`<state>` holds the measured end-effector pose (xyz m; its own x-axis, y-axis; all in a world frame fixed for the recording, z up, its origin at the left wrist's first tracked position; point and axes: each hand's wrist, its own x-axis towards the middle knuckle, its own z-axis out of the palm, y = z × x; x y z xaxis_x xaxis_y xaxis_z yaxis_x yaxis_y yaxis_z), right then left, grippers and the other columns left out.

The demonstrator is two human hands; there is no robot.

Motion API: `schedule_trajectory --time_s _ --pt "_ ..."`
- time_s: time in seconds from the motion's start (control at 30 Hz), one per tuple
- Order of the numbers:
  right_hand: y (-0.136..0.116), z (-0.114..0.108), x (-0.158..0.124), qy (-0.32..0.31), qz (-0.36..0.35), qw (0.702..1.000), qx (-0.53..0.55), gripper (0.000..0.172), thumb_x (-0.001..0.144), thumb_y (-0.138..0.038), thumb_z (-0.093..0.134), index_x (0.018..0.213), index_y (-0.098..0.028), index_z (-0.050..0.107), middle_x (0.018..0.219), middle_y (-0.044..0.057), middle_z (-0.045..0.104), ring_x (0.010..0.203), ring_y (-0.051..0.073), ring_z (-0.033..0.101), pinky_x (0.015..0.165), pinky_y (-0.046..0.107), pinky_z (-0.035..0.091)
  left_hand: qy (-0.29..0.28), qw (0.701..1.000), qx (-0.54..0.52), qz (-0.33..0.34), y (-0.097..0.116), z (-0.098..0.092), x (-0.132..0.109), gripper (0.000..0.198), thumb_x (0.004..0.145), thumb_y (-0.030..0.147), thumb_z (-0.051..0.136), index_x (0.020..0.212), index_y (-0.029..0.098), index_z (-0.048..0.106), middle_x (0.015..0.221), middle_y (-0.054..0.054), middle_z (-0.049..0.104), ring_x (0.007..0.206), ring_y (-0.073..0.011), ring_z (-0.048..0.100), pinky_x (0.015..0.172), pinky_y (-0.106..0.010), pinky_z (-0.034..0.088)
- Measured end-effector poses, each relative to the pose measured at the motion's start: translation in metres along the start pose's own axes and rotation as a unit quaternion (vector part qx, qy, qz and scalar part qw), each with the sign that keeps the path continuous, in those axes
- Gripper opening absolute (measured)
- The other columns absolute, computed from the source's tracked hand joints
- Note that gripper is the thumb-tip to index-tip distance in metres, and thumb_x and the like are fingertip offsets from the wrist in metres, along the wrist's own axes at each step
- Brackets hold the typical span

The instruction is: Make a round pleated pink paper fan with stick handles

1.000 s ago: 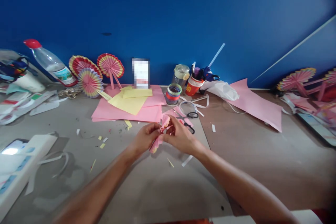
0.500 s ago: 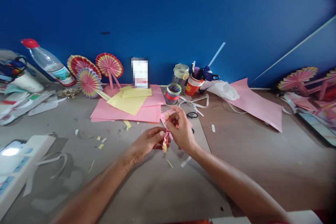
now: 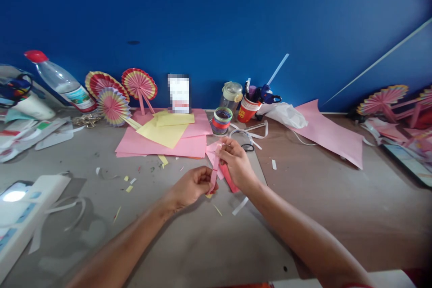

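Both my hands meet at the middle of the grey table (image 3: 189,243). My left hand (image 3: 191,186) is closed round the lower end of a folded pink pleated paper strip (image 3: 213,175). My right hand (image 3: 237,164) pinches the strip's upper end, so the strip stands nearly upright between them. A red-pink folded piece (image 3: 228,177) shows just under my right hand. Scissors (image 3: 247,147) lie just beyond my right hand, partly hidden by it.
Pink and yellow paper sheets (image 3: 165,137) lie behind my hands. Finished paper fans (image 3: 114,94) lean on the blue wall beside a water bottle (image 3: 62,82). A tape roll (image 3: 222,120), a jar and an orange cup of tools (image 3: 247,108) stand at the back. A white device (image 3: 23,209) sits at left.
The pleated paper has been squeezed from a loose bundle into a narrow upright strip. My right hand rose to its top end while my left hand dropped to its bottom end.
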<state>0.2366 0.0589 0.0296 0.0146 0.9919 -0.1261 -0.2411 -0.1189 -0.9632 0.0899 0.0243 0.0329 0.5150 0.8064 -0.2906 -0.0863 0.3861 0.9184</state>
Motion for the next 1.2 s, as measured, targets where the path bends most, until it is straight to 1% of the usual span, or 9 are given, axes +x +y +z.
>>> schedule_trajectory --time_s 0.1,0.27,0.43,0.57,0.73,0.8,0.9,1.1,1.2 --pt "0.004 -0.005 0.005 -0.001 0.036 0.997 0.062 0.032 0.062 -0.025 0.07 0.089 -0.018 0.054 0.064 -0.007 0.051 0.05 0.005 0.043 0.048 0.019 0.034 0.017 1.0 0.011 0.007 -0.006 0.001 0.0 0.021 0.069 0.017 0.066 0.089 0.016 0.058 0.065 0.0 0.059 0.06 -0.0126 0.056 0.058 -0.025 0.043" --pt "0.002 -0.013 0.012 0.014 0.09 0.988 0.126 0.024 0.055 -0.021 0.072 0.071 -0.016 0.054 0.053 -0.009 0.048 0.042 0.003 0.039 0.043 0.017 0.03 0.057 0.993 0.089 0.06 -0.019 0.003 0.0 0.056 0.079 0.017 0.057 0.13 0.02 0.034 0.069 0.002 0.058 0.061 -0.0115 0.054 0.062 -0.025 0.044" --pt "0.001 -0.019 0.018 0.018 0.139 0.977 0.159 0.027 0.05 -0.018 0.071 0.07 -0.017 0.052 0.048 -0.01 0.046 0.037 0.002 0.034 0.039 0.016 0.026 0.025 0.948 0.267 0.169 -0.022 0.003 -0.003 0.047 0.085 0.011 0.043 0.131 0.02 0.035 0.074 0.002 0.056 0.066 -0.0102 0.053 0.066 -0.024 0.044" --pt "0.003 -0.022 0.016 0.008 0.137 0.982 0.131 0.028 0.051 -0.019 0.071 0.072 -0.017 0.052 0.048 -0.012 0.044 0.036 0.002 0.032 0.038 0.017 0.023 -0.038 0.882 0.418 0.213 -0.011 0.005 -0.008 0.019 0.088 0.014 0.041 0.098 0.019 0.056 0.075 -0.001 0.059 0.068 -0.0113 0.053 0.068 -0.023 0.043" --pt "0.006 -0.024 0.008 -0.05 0.068 0.996 0.034 0.025 0.062 -0.025 0.07 0.082 -0.017 0.057 0.052 -0.01 0.045 0.042 0.004 0.037 0.043 0.018 0.027 -0.106 0.851 0.468 0.212 -0.006 0.001 -0.014 0.034 0.091 0.023 0.042 0.125 0.021 0.049 0.082 -0.002 0.068 0.075 -0.0129 0.061 0.071 -0.023 0.044" --pt "0.005 -0.026 0.005 -0.058 0.041 0.997 0.007 0.025 0.066 -0.027 0.069 0.085 -0.017 0.057 0.052 -0.01 0.045 0.043 0.004 0.037 0.044 0.019 0.028 -0.075 0.857 0.466 0.204 -0.007 -0.005 -0.013 0.035 0.091 0.028 0.044 0.124 0.021 0.051 0.076 -0.001 0.068 0.069 -0.0126 0.061 0.066 -0.021 0.044" --pt "0.001 -0.03 0.005 -0.047 0.014 0.999 -0.015 0.025 0.069 -0.029 0.068 0.088 -0.017 0.056 0.055 -0.009 0.047 0.044 0.004 0.037 0.044 0.02 0.027 0.045 0.875 0.442 0.195 -0.005 -0.017 -0.009 0.03 0.09 0.03 0.043 0.112 0.019 0.06 0.061 0.002 0.062 0.056 -0.0107 0.056 0.057 -0.02 0.043" --pt "-0.005 -0.034 0.006 -0.039 -0.011 0.999 -0.024 0.025 0.07 -0.03 0.068 0.089 -0.018 0.056 0.055 -0.009 0.044 0.044 0.005 0.037 0.043 0.02 0.028 0.235 0.825 0.462 0.224 0.007 -0.046 0.0 0.023 0.089 0.03 0.047 0.098 0.018 0.065 0.076 -0.002 0.067 0.069 -0.0147 0.062 0.067 -0.025 0.047" --pt "-0.007 -0.035 0.007 -0.031 -0.022 0.999 -0.032 0.024 0.071 -0.03 0.067 0.089 -0.019 0.057 0.055 -0.009 0.044 0.043 0.004 0.036 0.042 0.019 0.027 0.208 0.795 0.508 0.258 0.006 -0.05 0.001 0.02 0.088 0.023 0.047 0.098 0.018 0.064 0.091 -0.007 0.065 0.086 -0.0178 0.061 0.078 -0.029 0.047"
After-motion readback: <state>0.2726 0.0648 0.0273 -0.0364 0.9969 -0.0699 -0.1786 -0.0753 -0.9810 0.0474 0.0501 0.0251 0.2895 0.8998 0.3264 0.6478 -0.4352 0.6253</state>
